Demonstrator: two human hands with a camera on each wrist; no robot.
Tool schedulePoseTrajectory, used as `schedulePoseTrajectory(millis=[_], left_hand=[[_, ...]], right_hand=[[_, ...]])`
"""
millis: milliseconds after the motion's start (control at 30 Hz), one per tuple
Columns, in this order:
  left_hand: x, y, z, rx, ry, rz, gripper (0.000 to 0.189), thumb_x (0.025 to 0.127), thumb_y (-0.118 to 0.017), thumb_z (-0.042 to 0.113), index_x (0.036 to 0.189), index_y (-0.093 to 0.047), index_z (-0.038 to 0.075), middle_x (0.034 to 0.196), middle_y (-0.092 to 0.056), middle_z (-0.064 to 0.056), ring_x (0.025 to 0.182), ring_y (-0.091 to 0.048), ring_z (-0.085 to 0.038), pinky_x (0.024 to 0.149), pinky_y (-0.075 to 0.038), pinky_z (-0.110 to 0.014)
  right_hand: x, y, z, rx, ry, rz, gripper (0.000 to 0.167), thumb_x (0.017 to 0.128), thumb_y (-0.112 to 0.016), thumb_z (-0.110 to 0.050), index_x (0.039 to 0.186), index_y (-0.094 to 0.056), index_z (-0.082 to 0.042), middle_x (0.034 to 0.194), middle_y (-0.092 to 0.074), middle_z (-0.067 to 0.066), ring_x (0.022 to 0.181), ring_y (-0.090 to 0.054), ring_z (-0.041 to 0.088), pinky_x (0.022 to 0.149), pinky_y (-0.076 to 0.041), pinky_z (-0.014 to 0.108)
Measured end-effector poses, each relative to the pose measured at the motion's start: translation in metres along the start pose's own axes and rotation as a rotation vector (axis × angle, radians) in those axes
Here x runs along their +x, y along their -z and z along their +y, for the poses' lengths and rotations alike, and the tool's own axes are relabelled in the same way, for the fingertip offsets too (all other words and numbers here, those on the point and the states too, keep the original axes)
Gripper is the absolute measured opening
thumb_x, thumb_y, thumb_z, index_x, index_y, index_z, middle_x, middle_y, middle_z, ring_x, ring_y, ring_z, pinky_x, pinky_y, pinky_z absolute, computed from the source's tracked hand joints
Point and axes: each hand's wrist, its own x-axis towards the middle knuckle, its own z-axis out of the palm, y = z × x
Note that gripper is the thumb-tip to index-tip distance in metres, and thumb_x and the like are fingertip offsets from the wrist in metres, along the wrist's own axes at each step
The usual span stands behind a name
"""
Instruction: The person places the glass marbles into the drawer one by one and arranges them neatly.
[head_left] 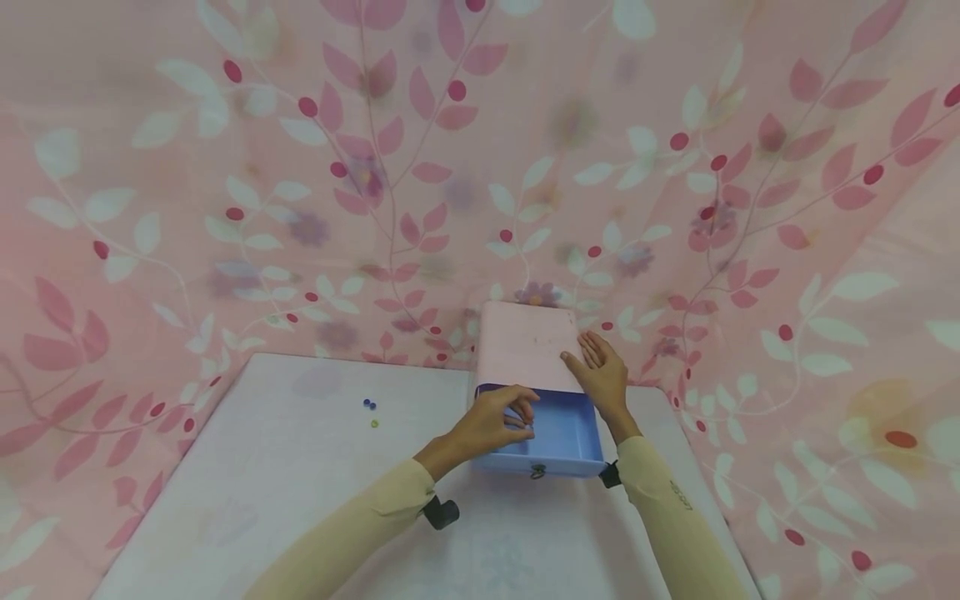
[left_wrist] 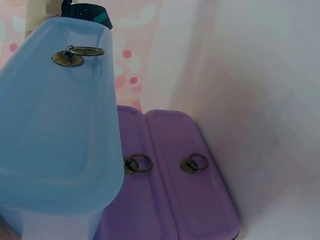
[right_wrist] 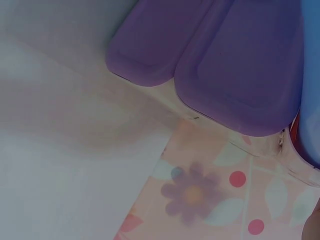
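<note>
A small cabinet (head_left: pixel 525 346) with a pale pink top stands at the back of the table. Its light blue top drawer (head_left: pixel 573 429) is pulled out toward the person, with a brass ring pull (left_wrist: pixel 85 51) on the front. My left hand (head_left: pixel 491 423) is over the drawer's left part, its fingers loosely bent and nothing visible between them. My right hand (head_left: pixel 606 383) rests against the cabinet's right side, thumb near the top edge and fingers extended. Beneath the blue drawer, two purple drawers (left_wrist: pixel 187 185) are closed, each with a ring pull.
Two small blue pieces (head_left: pixel 370 404) and a small yellow-green piece (head_left: pixel 375 423) lie on the white tabletop (head_left: pixel 300 483), left of the cabinet. A pink floral curtain (head_left: pixel 420 208) hangs behind and around the table.
</note>
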Motion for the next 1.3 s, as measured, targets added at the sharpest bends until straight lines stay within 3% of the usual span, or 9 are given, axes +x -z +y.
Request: schedulePoseTrajectory(millis=[233, 600, 800, 1033, 1300], left_hand=[[0.006, -0.003, 0.003, 0.050, 0.065, -0.104, 0.052, 0.079, -0.079, 0.000, 0.126, -0.056, 0.000, 0.094, -0.064, 0.001, 0.086, -0.063, -0.002, 0.075, -0.051, -0.013], [0.017, -0.005, 0.000, 0.218, 0.073, -0.210, 0.056, 0.077, -0.081, 0.001, 0.127, -0.055, 0.001, 0.093, -0.065, 0.000, 0.080, -0.060, -0.001, 0.072, -0.049, -0.011], [0.017, -0.009, -0.004, 0.308, 0.074, -0.308, 0.059, 0.078, -0.080, 0.003, 0.131, -0.052, 0.005, 0.092, -0.063, 0.006, 0.080, -0.058, 0.001, 0.074, -0.048, -0.011], [0.020, -0.014, -0.001, 0.280, 0.057, -0.366, 0.057, 0.079, -0.080, 0.003, 0.129, -0.054, 0.006, 0.092, -0.066, 0.006, 0.079, -0.060, 0.002, 0.074, -0.048, -0.010], [0.025, -0.023, -0.003, 0.140, 0.032, -0.392, 0.052, 0.081, -0.076, -0.003, 0.128, -0.055, 0.002, 0.094, -0.070, 0.000, 0.082, -0.065, 0.000, 0.077, -0.049, -0.010]], right_hand=[[0.000, 0.001, 0.001, 0.009, -0.003, -0.001, 0.074, 0.080, -0.081, -0.015, 0.143, -0.045, 0.001, 0.141, -0.051, 0.018, 0.130, -0.049, 0.026, 0.103, -0.040, 0.029], [0.003, 0.003, -0.001, -0.005, 0.009, -0.004, 0.074, 0.081, -0.081, -0.015, 0.143, -0.043, 0.003, 0.141, -0.051, 0.017, 0.130, -0.049, 0.025, 0.101, -0.041, 0.022], [-0.006, 0.004, -0.022, 0.025, -0.020, -0.044, 0.073, 0.082, -0.078, -0.008, 0.143, -0.040, 0.005, 0.143, -0.046, 0.023, 0.133, -0.044, 0.033, 0.105, -0.038, 0.034], [-0.011, 0.005, -0.029, 0.025, -0.026, -0.046, 0.072, 0.082, -0.077, -0.005, 0.143, -0.040, 0.007, 0.142, -0.046, 0.025, 0.133, -0.044, 0.034, 0.106, -0.038, 0.037], [-0.010, 0.001, -0.029, 0.048, -0.014, -0.062, 0.072, 0.082, -0.076, -0.002, 0.143, -0.040, 0.007, 0.143, -0.044, 0.027, 0.133, -0.042, 0.037, 0.107, -0.036, 0.041]])
